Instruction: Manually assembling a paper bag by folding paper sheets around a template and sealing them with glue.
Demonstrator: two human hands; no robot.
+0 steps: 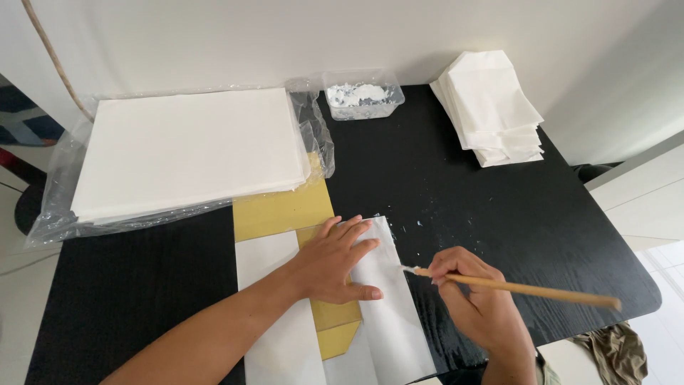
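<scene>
My left hand lies flat, fingers spread, on a folded white paper sheet that covers part of a yellow card template on the black table. My right hand grips a thin wooden brush, whose white-tipped end touches the right edge of the folded paper. White specks of paste dot the table just beyond the paper's edge.
A thick stack of white sheets in clear plastic wrap lies at the back left. A clear plastic tub of white paste stands at the back middle. A pile of folded white paper pieces sits back right. A cloth hangs off the table's front right edge.
</scene>
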